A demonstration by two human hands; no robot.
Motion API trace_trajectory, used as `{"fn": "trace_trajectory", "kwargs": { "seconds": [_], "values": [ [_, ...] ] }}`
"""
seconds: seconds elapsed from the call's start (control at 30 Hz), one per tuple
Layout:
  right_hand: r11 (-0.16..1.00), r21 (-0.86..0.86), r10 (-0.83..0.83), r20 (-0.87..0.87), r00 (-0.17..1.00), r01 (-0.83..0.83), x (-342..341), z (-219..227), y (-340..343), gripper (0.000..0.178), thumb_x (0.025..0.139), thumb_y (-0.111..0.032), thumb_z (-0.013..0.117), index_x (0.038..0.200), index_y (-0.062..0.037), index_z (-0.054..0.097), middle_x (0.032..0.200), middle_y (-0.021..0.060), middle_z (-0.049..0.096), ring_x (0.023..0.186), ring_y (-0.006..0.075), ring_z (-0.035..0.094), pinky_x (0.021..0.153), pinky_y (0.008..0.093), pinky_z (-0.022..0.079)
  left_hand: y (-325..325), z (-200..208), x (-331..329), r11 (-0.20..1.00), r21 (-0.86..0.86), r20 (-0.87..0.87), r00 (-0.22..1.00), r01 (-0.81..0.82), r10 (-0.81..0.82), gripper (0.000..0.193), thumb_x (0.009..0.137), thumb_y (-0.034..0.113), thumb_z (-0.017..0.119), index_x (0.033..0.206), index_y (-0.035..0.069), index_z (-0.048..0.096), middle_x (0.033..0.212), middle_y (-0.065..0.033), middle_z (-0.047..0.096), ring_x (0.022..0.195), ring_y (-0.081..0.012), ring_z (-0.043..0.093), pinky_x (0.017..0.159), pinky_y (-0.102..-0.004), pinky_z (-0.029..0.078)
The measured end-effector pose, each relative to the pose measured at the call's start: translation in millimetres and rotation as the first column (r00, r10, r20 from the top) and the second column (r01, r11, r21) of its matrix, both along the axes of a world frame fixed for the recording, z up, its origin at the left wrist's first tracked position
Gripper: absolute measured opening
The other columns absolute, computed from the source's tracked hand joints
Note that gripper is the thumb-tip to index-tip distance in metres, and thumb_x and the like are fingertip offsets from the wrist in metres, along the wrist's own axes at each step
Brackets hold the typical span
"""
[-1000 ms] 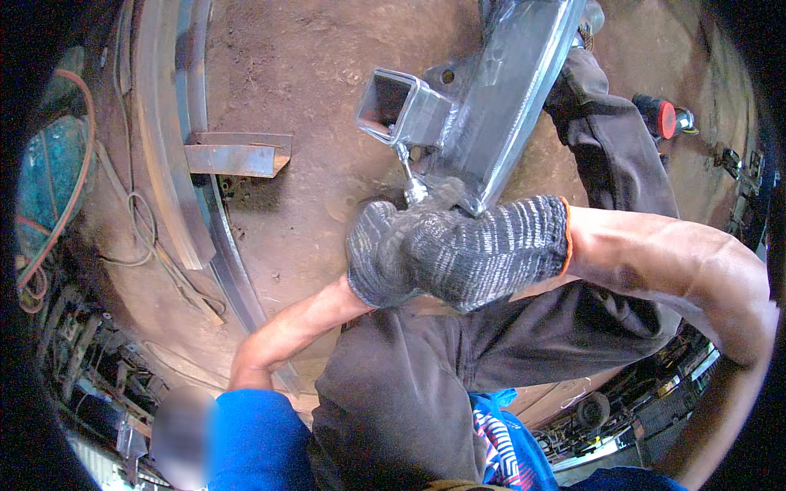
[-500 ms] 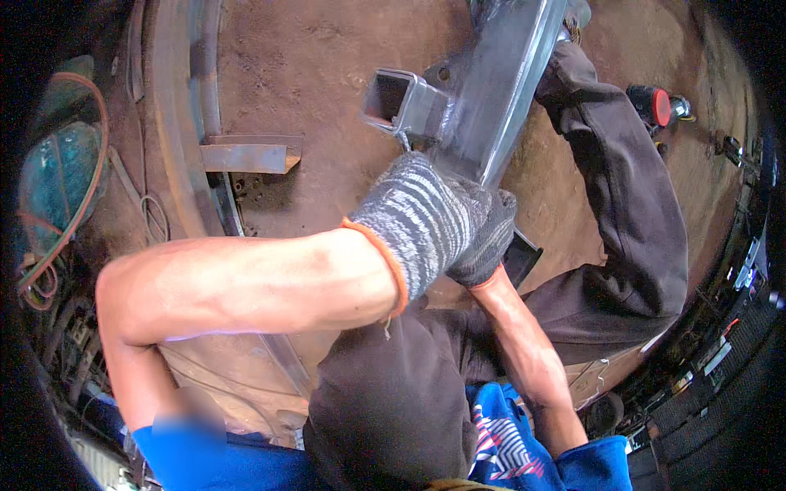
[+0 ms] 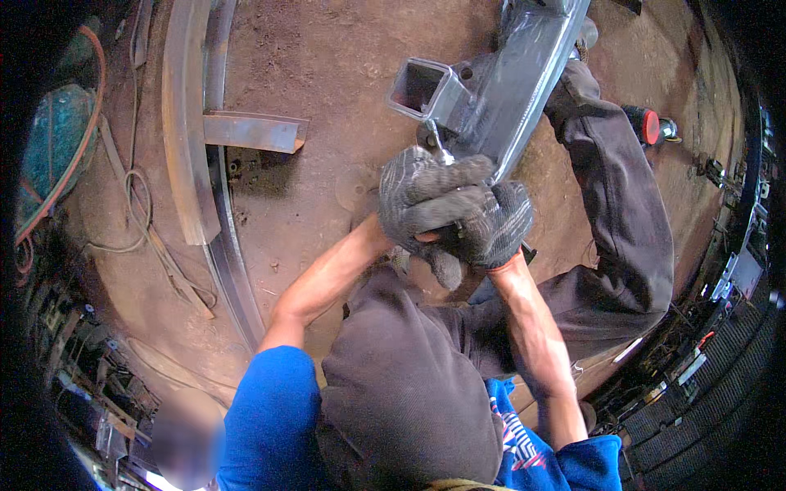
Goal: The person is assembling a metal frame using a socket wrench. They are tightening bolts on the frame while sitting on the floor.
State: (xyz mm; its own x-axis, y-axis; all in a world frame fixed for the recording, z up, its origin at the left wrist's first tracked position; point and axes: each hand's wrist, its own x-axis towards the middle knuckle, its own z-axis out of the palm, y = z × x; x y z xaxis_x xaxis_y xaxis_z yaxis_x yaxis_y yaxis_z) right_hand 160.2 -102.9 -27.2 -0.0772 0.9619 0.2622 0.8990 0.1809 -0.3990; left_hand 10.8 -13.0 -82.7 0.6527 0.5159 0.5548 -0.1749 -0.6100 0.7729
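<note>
Two knitted grey gloves are worn, and both hands are held together at the near end of a grey metal beam [image 3: 524,98], which is laid slantwise from the middle of the scene toward the far right. The left hand [image 3: 409,196] is placed on the left, with its fingers stretched to the right across the right hand [image 3: 501,225] and its thumb spread away on the near side. The right hand is turned inward and bent at the fingers; its palm is covered by the left, so it cannot be told whether anything is pinched by either hand.

Just beyond the left glove, a thin shiny rod [image 3: 442,141] is seen, its near end partly hidden by the fingers. On the far side of the rod, a short square tube [image 3: 452,100] is joined to the left side of the beam, with its open mouth turned left.

To the right of the beam, a leg in dark trousers [image 3: 610,188] is stretched out and bent at the knee. Farther right, a dark cylindrical thing with a red end [image 3: 650,127] is left on the brown floor [image 3: 327,98]. On the left, a short angled steel piece [image 3: 255,132] is set against a long rusty steel length [image 3: 187,123]; beyond these, a thin cable [image 3: 135,209] is looped near a reddish hose [image 3: 97,90].
</note>
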Motion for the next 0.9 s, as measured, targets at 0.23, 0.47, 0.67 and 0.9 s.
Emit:
{"fn": "trace_trajectory", "kwargs": {
  "seconds": [0.23,0.47,0.67,0.9],
  "values": [
    [0.877,-0.398,-0.457,-0.522,0.720,0.269,-27,-5,-19,0.024,0.083,-0.025,0.068,0.102,-0.0110,0.067,0.105,0.0115,0.068,0.093,0.0310,0.065,0.083,0.0375,0.051,35,54,24,0.956,0.094,-0.204,0.945,0.278,-0.255,0.033,0.074,0.031,0.067,0.098,0.007,0.066,0.104,-0.0157,0.065,0.084,-0.0319,0.064,0.071,-0.0421,0.047],
    [0.597,-0.490,-0.787,-0.512,0.344,0.636,-117,-25,-28,0.051,0.079,-0.030,0.074,0.118,-0.0043,0.053,0.112,0.0146,0.059,0.102,0.0325,0.057,0.089,0.0402,0.046,63,124,36,0.855,0.169,-0.609,0.734,0.490,-0.301,0.024,0.071,0.024,0.066,0.083,0.003,0.065,0.083,-0.0160,0.066,0.078,-0.0281,0.066,0.067,-0.0391,0.049],
    [0.844,-0.104,-0.524,-0.365,0.770,0.526,-52,34,-10,0.066,0.077,-0.033,0.078,0.126,-0.0013,0.048,0.115,0.0168,0.053,0.106,0.0339,0.054,0.092,0.0408,0.045,86,121,-5,0.966,-0.251,-0.203,0.973,0.058,-0.111,0.026,0.078,0.014,0.066,0.100,0.002,0.064,0.089,-0.0080,0.069,0.072,-0.0150,0.063,0.061,-0.0322,0.048],
    [0.697,-0.265,0.705,0.423,0.569,-0.666,18,108,42,0.041,0.079,-0.036,0.072,0.115,-0.0150,0.065,0.113,0.0121,0.062,0.104,0.0330,0.058,0.092,0.0438,0.047,50,52,-49,0.561,-0.750,-0.265,0.936,-0.350,0.230,0.027,0.090,0.015,0.051,0.112,0.005,0.062,0.104,-0.0061,0.068,0.060,-0.0018,0.040,0.053,-0.0172,0.036]
  ]
}}
